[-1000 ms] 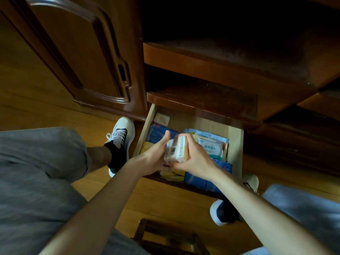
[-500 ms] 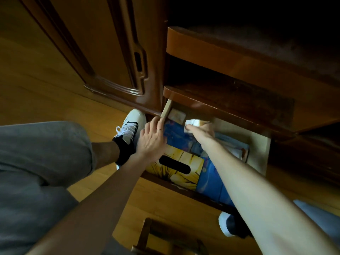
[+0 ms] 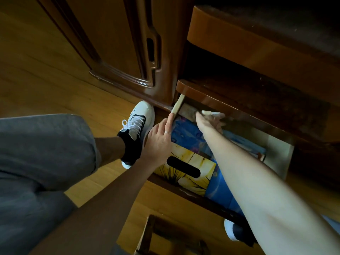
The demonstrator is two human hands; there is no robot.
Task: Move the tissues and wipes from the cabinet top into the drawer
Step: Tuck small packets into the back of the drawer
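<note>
Drawer (image 3: 279, 153) open, several packs already inside, tissue box (image 3: 185, 168) at front; cabinet top out of view, remainder unknown. Right hand (image 3: 209, 122) grips small tissue pack (image 3: 211, 113) at drawer's back, under the shelf. Left hand (image 3: 159, 140) rests flat on drawer's side, fingers straight. A second ago both hands held the pack above the drawer

Our left arm ran in from seven o'clock toward one o'clock, and our left hand (image 3: 159, 139) lay flat with its fingers straight, a ring on one of them. Our right arm crossed from five o'clock toward eleven o'clock, stretched long — our right hand (image 3: 209, 121) was blurred at its far end, its fingers curled round something pale.
</note>
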